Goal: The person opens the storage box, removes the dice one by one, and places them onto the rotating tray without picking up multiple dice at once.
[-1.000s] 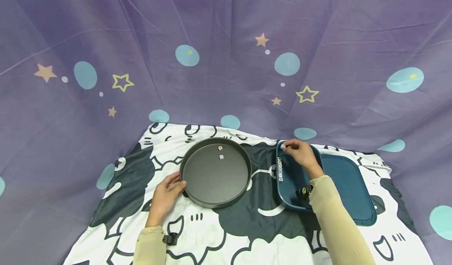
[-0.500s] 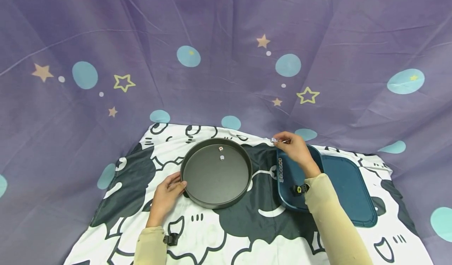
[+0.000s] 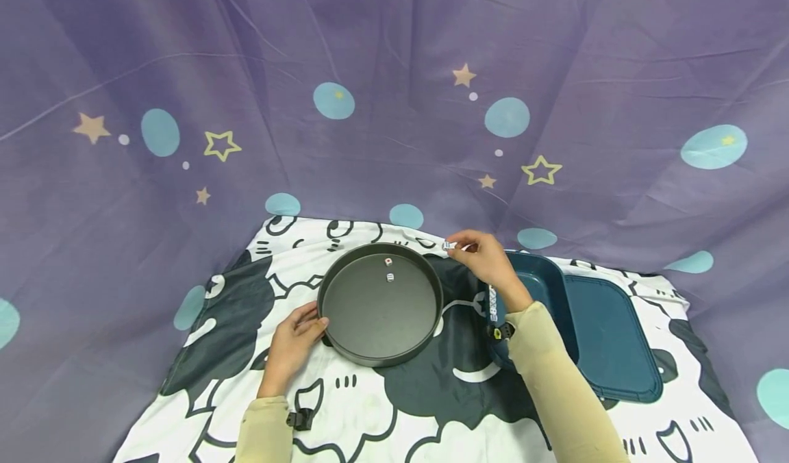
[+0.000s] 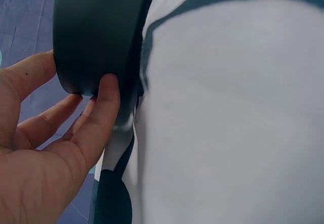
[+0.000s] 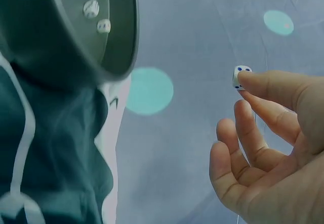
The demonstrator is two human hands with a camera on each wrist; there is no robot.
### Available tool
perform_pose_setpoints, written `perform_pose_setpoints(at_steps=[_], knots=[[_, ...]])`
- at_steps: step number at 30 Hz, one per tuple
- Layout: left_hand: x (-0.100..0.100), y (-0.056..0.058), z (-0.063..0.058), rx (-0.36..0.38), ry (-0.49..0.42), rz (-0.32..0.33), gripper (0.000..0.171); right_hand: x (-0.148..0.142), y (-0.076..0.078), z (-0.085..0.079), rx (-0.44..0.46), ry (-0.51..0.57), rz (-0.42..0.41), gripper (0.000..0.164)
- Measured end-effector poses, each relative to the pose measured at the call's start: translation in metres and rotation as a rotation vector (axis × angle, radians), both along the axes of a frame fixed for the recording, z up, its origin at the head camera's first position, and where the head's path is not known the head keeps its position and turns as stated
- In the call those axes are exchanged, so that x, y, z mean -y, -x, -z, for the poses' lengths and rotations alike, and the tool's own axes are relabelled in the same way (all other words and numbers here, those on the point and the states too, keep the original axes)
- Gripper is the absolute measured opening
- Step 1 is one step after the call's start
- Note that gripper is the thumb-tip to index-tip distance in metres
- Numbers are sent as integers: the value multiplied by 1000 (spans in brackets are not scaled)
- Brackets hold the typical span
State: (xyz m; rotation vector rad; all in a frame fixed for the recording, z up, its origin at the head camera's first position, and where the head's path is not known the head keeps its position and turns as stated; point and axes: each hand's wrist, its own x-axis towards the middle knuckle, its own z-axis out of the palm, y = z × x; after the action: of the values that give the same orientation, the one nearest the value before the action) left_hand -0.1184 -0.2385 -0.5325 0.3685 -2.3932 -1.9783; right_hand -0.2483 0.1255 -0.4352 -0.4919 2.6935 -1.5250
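A purple curtain (image 3: 394,127) hangs behind everything; below it spreads the cartoon-print cloth (image 3: 456,408). On that sits the round dark pan (image 3: 376,319), with the deep blue box (image 3: 566,298) apart to its right and a flat blue panel (image 3: 616,340), probably its lid, just beyond. The left hand (image 3: 291,343) has its thumb at the pan's rim and fingers against the outer wall, a light grip seemingly meant to steady it. The right hand (image 3: 490,261), between pan and box, pinches a blue-pipped white die (image 5: 236,77) at its fingertips, presumably because it's so tiny; its other fingers curl loosely. Inside the pan, toward the far side, lie a red-marked die (image 3: 388,261) and, near it, a second die (image 3: 390,277).
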Motion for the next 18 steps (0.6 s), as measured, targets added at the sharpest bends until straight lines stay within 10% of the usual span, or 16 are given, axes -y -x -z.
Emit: perform_pose_setpoints(at_steps=[18], knots=[[1, -1, 4, -23, -18, 3, 52, 70, 3, 2, -31, 38, -96, 19]])
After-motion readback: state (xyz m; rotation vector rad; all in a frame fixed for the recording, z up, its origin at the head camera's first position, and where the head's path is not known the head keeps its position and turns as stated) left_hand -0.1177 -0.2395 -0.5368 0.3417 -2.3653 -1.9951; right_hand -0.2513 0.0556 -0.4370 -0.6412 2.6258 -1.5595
